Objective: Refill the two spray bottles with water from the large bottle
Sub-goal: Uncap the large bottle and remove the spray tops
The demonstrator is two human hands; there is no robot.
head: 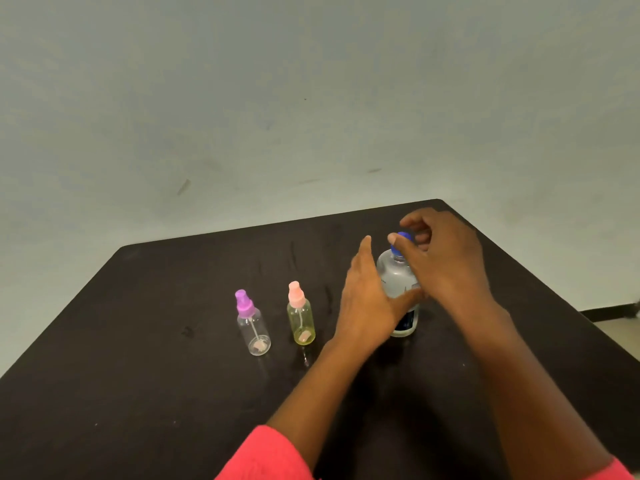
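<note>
The large clear water bottle with a blue cap stands upright on the black table. My left hand lies against its left side with straight fingers, and the thumb reaches across the bottle's front. My right hand hovers over the top, its thumb and curled fingers pinching the blue cap. To the left stand two small spray bottles, both upright with their pump tops on. One is a clear bottle with a purple top. The other is a yellow-green bottle with a pink top. Both look nearly empty.
The table's far edge runs along a pale wall. Its right corner lies just behind my right hand. A strip of floor shows at the far right.
</note>
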